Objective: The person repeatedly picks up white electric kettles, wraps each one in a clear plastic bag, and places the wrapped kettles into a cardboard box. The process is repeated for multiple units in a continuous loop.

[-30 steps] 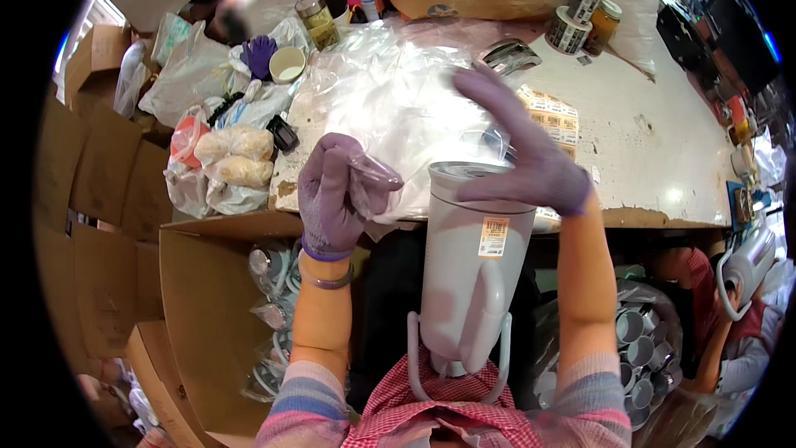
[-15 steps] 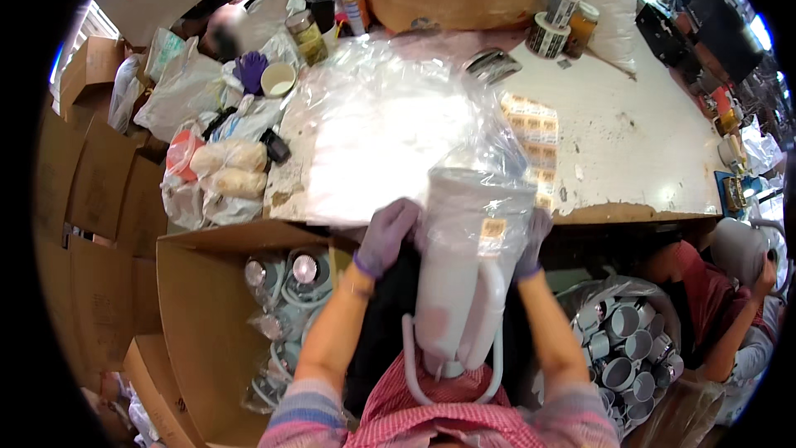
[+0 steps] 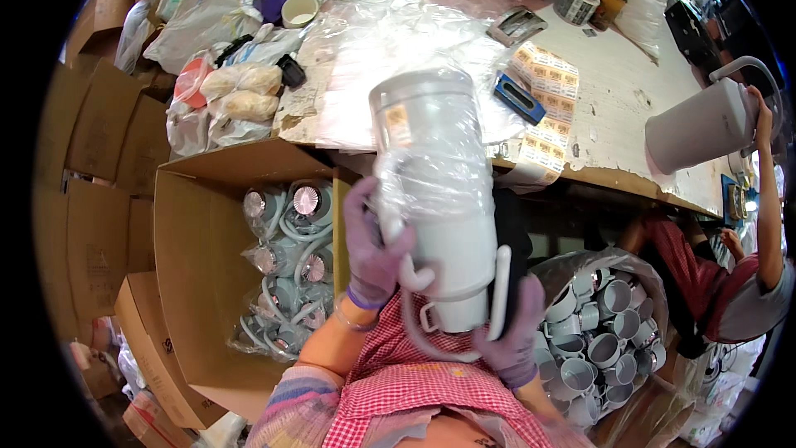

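A big grey jug [image 3: 452, 228] with a side handle and a curved carry handle lies tilted in front of my body. Clear plastic film covers its wide far end, and an orange-and-white sticker shows there. My left hand [image 3: 373, 249], in a thin purple glove, is closed round the jug's left side by the side handle. Low on the right, my gloved right hand [image 3: 512, 336] holds the jug's narrow near end at the carry handle, thumb inward and fingers up; its grip is partly blurred.
An open carton [image 3: 195, 282] at left holds several film-wrapped grey jugs with shiny round ends. At right, a plastic-lined container [image 3: 663, 307] holds many grey cups. Label sheets [image 3: 551, 95] and a blue cutter [image 3: 520, 99] lie on the table [image 3: 618, 108]. A co-worker holds another grey jug [image 3: 701, 124].
The jug has turned and its wide end has moved left. My right hand has shifted from its far side down to its near end. The co-worker's jug has risen over the table.
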`<state>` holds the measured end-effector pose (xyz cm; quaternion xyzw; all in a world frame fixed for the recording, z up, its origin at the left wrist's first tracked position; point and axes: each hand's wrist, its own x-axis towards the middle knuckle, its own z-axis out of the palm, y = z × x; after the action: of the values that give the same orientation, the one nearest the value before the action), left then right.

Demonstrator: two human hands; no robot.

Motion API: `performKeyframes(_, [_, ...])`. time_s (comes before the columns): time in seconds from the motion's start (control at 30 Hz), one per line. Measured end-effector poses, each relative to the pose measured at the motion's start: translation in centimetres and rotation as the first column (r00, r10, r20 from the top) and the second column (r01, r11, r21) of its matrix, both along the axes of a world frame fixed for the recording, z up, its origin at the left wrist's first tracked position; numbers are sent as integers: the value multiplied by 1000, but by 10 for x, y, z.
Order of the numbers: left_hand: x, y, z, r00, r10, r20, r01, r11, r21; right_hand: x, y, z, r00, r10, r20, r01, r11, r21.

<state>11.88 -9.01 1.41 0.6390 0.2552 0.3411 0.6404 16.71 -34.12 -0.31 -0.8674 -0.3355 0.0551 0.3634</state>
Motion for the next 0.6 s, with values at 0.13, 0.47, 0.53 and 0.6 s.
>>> performKeyframes(0.13, [-3, 18, -19, 956, 204, 211, -133, 942, -307, -6, -37, -90, 565, 24, -825, 397, 868, 297])
performKeyframes(0.47, [-12, -88, 72, 723, -592, -357, 616, 319, 720, -4, 30, 42, 859, 331, 390, -455, 842, 289])
performKeyframes(0.53, [-13, -128, 86, 681, -672, -292, 465, 88, 881, 6, 18, 71, 827, 291, 482, -479, 813, 331])
performKeyframes(0.6, [-10, -103, 132, 788, -597, -151, 146, -57, 988, 30, -3, 104, 813, 165, 558, -429, 818, 383])
